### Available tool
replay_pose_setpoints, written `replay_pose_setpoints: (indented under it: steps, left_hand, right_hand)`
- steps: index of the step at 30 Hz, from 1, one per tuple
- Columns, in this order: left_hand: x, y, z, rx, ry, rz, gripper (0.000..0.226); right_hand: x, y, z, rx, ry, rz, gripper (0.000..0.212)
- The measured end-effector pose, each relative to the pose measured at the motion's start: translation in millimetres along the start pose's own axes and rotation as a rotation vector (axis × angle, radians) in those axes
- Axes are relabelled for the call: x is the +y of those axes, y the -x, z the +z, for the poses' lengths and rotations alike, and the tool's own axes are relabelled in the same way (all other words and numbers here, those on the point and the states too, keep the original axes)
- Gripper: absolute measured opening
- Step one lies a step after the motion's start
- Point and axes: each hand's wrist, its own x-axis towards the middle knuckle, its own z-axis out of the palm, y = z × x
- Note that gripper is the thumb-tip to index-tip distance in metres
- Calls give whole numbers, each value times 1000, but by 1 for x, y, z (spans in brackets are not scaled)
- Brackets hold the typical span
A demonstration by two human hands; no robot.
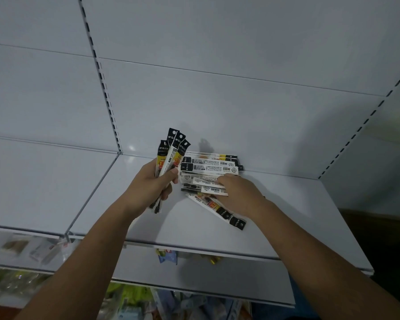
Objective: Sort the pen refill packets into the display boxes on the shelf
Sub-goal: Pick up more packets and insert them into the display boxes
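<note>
White shop shelving fills my feed. Nearest the camera, the lower tiers carry blurred coloured goods that I cannot make out. Two bare forearms reach up from the bottom edge to the white shelf at mid-frame.

On the left, the left hand holds a bundle of refill packets roughly upright and clear of the shelf. Its fingers are wrapped round the bundle's middle and the thumb is pressed across the front. The black header cards with their hang holes fan out above the fist, and the clear lower ends stick out below it.

Just to the right, the right hand lies palm down on the loose pile of packets spread on the shelf. Its fingers are bent and close together, with the tips touching the white backs of the packets. Whether they pinch one or only rest on it, I cannot tell. Two slanting packets poke out from under this hand towards the shelf's front, black headers outermost. Beyond the hand, the other packets lie crosswise in rough rows with barcodes facing up, the farthest against the back panel.

A slotted upright runs down that panel to the left of the hands, with a neighbouring shelf beside it.
</note>
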Motion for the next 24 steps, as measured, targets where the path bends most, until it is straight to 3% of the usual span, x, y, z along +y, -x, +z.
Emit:
replay_pose_setpoints:
  steps: [7,13,17,21,24]
  left_hand:
    - [0,-2,3,-3,0,5,14]
    - [-3,-4,6,-10,31,-7,10]
    - [-3,-8,12,-36,41,-21,9]
    - [-4,-11,17,-49,82,-40,9]
    - [0,-11,25,-43,125,-63,17]
  right_hand:
    - [-1,-1,-9,20,-33,23,27]
    - [5,-1,-15,71,-232,106,15]
    - [5,4,-17,108,-465,171,26]
    - [1,10,-24,68,-585,174,58]
    - [-3,16,-34,48,-674,128,47]
